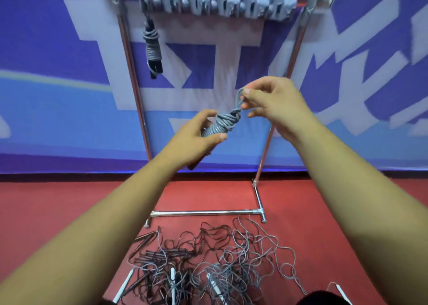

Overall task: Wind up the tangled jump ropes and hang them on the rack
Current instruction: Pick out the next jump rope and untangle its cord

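Seemingly light and limp, the rope bundle (pixel 223 124) is gripped by the left hand (pixel 194 140) while the right hand (pixel 275 105) pinches its one-o'clock loop (pixel 238 96), likely the best hold.

Bright, even light — soft overall, edges bowed, top rack (pixel 215 3) blurred.

This looks like a sports hall or gym: the floor (pixel 58 200) is a smooth red sports surface, and a big blue and purple banner (pixel 46 91) with large white lettering runs along the wall. A chrome rack (pixel 132 73) stands in front of the banner, a grey row of hooks (pixel 215 3) across its top, one wound jump rope (pixel 152 47) hanging from it and a tangled heap of ropes (pixel 203 258) lying at its foot
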Tool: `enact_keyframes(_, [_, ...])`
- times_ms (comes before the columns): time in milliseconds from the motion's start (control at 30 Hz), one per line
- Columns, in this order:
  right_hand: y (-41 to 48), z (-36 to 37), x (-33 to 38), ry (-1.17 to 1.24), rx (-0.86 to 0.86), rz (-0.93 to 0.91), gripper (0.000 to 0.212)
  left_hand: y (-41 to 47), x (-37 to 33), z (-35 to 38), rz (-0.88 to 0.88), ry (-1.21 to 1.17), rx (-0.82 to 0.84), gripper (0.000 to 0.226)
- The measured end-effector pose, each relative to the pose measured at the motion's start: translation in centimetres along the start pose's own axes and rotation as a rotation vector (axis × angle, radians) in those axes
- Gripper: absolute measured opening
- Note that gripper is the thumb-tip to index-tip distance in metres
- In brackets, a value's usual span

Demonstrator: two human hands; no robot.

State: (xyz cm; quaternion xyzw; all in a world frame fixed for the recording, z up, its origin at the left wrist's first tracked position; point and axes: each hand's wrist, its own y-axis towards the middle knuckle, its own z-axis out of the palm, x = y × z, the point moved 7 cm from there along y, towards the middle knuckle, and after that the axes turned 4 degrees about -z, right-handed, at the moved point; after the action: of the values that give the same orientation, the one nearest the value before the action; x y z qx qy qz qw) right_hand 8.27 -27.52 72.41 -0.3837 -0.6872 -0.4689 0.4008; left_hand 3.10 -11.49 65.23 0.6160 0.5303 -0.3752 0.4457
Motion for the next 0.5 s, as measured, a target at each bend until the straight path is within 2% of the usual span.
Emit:
enact_keyframes(100, [2.0,-0.5,2.9,-0.025,-0.002,-0.041,0.020,0.8,-2.7,-1.1,0.041,0.016,-0.003,0.035])
enact_keyframes(233, [5.5,0.0,7.4,-0.017,-0.054,-0.158,0.025,1.9,-5.1,-3.6,0.081,-0.137,-0.017,0.026])
enact_keyframes(333, [8.3,2.1,10.1,-0.001,-0.016,-0.212,0.022,2.8,-5.5,-6.2,0.089,-0.212,-0.096,0.027])
enact_keyframes(400, [10.4,3.8,11.0,-0.001,0.023,-0.204,0.021,3.6,-5.1,-8.3,0.092,-0.149,-0.143,0.034])
enact_keyframes(500, [13.9,5.7,11.6,0.011,0.035,-0.168,0.024,5.4,-4.4,-11.4,0.109,0.130,-0.185,0.048])
